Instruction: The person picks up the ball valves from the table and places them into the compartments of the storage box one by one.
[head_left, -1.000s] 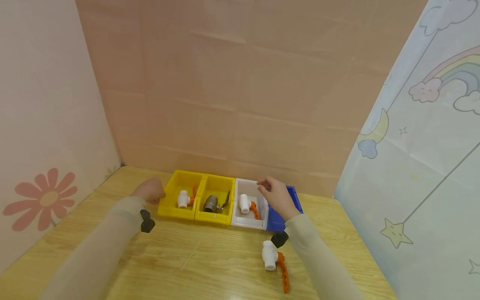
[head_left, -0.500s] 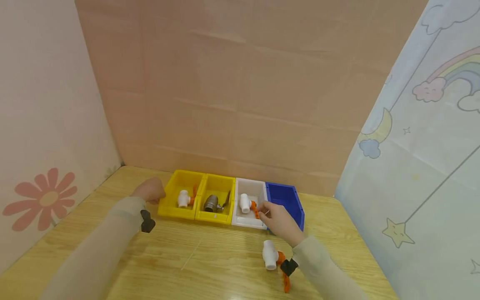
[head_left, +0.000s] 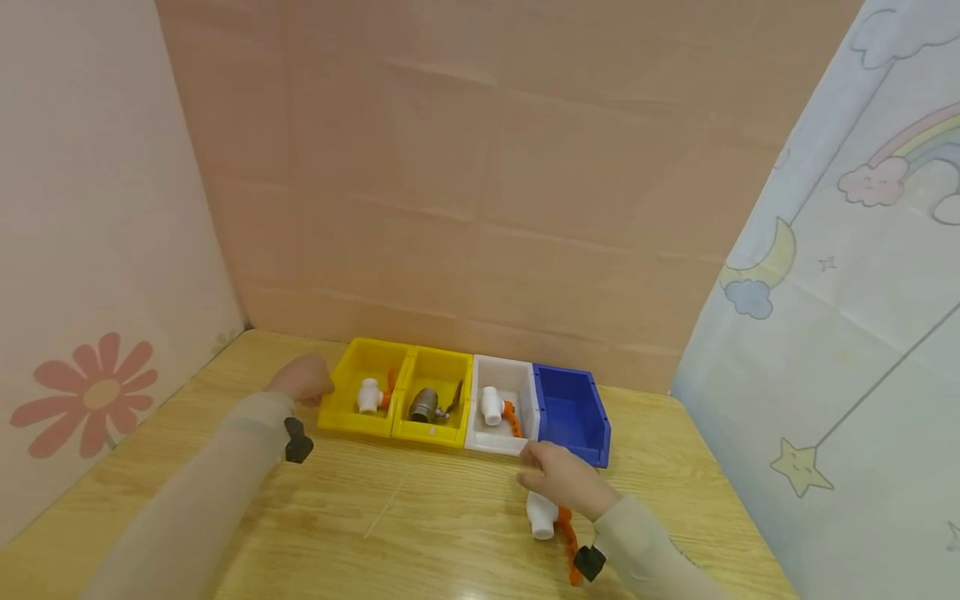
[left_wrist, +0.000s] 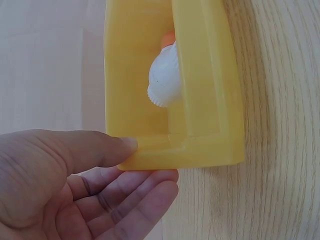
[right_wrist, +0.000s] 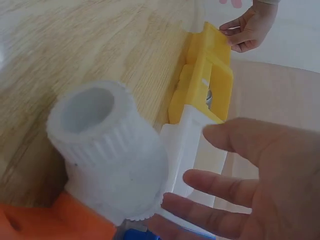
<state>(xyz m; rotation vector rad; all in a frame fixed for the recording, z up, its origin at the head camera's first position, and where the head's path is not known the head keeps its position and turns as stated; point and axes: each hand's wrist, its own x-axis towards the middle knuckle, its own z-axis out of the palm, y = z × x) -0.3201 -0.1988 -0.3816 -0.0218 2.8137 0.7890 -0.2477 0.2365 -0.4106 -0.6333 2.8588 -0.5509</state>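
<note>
Left hand: the left hand (left_wrist: 75, 180) pinches a near corner of the outermost yellow plastic open-front bin (left_wrist: 210, 100), thumb on the rim and fingers beneath. The pinch is closed to the wall's thickness. This hold presumably steadies the bin.

Right hand: the right hand (head_left: 564, 477) hovers over the loose valve, thumb and fingers parted and slightly bent, gripping nothing. Whether a fingertip brushes the valve cannot be told.

Loose valve: a white plastic ball valve with a ribbed socket (head_left: 542, 518) and a curved orange lever (head_left: 567, 542) lies on the light wood-grain tabletop (head_left: 315, 517), in front of the white and blue bins. Its place close under the right hand probably keeps it within easy reach.

Bin row: outermost yellow bin, second yellow plastic bin (head_left: 442, 358), white plastic bin (head_left: 498, 446) and blue plastic bin (head_left: 573, 417) stand side by side, fronts toward the person, likely for access.

Bin contents: a white-and-orange valve (head_left: 370, 396) lies in the outermost yellow bin, a grey metal valve (head_left: 424, 406) in the second, and another white-and-orange valve (head_left: 492, 407) in the white bin.
</note>
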